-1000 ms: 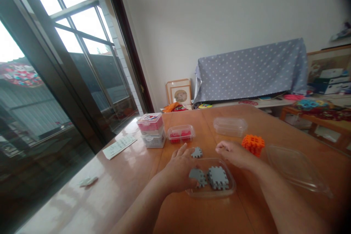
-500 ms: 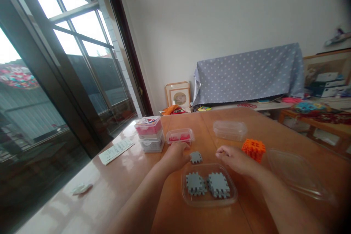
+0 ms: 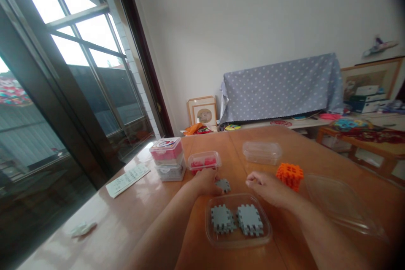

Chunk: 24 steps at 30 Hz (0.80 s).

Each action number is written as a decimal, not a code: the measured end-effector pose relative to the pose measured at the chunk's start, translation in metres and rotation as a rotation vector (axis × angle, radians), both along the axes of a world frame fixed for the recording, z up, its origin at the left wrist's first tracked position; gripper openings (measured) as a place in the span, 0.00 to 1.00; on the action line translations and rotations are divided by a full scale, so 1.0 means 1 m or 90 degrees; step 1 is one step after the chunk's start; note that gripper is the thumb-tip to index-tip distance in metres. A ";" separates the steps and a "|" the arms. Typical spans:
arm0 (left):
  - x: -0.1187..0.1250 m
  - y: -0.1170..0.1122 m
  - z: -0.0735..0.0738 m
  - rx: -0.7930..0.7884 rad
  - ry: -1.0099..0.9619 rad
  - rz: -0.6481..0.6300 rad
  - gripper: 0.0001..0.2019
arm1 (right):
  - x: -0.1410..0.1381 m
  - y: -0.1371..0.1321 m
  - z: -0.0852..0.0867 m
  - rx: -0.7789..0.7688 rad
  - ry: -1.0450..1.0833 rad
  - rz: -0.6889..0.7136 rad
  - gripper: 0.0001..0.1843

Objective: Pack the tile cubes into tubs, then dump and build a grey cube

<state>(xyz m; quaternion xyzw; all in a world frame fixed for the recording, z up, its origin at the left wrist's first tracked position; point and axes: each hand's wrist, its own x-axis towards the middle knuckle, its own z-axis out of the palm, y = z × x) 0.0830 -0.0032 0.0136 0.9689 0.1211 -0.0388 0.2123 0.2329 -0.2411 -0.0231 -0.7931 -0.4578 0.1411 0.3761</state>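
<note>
My left hand (image 3: pixel 205 182) rests at the front of a small clear box of red pieces (image 3: pixel 204 162), and its fingers are largely hidden. Just right of it lies a small grey interlocking foam piece (image 3: pixel 223 184), close to my fingertips. A shallow clear plastic tray (image 3: pixel 238 240) holds two grey notched blocks (image 3: pixel 222 219) (image 3: pixel 249 220), just below both hands. My right hand (image 3: pixel 265 188) hovers above the table with curled fingers, holding nothing I can see. Nearest to it stands an orange notched cube (image 3: pixel 289 176).
Two stacked plastic boxes (image 3: pixel 167 158) stand at the left, with a paper slip (image 3: pixel 127 180) beyond them. A clear box (image 3: pixel 262 152) sits far right, and a clear lid (image 3: pixel 340 202) lies right. A glass door runs along the table's left side.
My left hand has drawn back from the tray toward the box of red pieces. The view has turned, so the table objects sit lower and further left. My right hand stays curled.
</note>
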 end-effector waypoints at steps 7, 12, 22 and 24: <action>-0.003 -0.009 0.007 0.092 0.002 0.025 0.17 | -0.005 -0.001 0.004 -0.008 0.011 0.000 0.15; -0.008 -0.008 0.012 0.105 -0.019 0.055 0.16 | -0.008 -0.002 0.007 -0.019 0.001 0.005 0.16; -0.062 -0.023 0.044 0.111 -0.223 0.023 0.21 | -0.008 -0.002 0.006 -0.013 0.020 0.025 0.17; -0.075 -0.035 0.050 0.103 -0.224 -0.015 0.22 | -0.009 -0.002 0.005 -0.012 0.028 0.030 0.17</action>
